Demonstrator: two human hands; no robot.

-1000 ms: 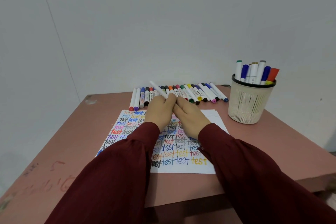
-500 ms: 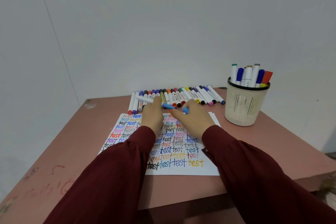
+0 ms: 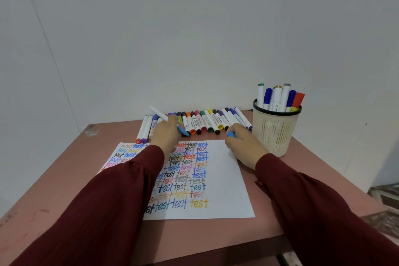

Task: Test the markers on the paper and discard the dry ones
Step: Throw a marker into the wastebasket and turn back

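Note:
My left hand (image 3: 165,135) grips a white marker (image 3: 159,112) with a light blue tip end, its point down near the top edge of the paper (image 3: 224,179). My right hand (image 3: 244,147) holds the marker's light blue cap (image 3: 231,134) over the paper's blank right side. The paper is covered with rows of the word "test" in many colours. A row of several capped markers (image 3: 203,122) lies along the far edge of the table, just beyond both hands.
A cream mesh cup (image 3: 277,134) with several markers standing in it sits at the right of the brown table (image 3: 71,179), close to my right hand. A white wall rises behind the table. The table's front edge is near my sleeves.
The marker has been uncapped: both hands held it together, then pulled apart. My right hand moved right with the blue cap, and my left hand keeps the marker.

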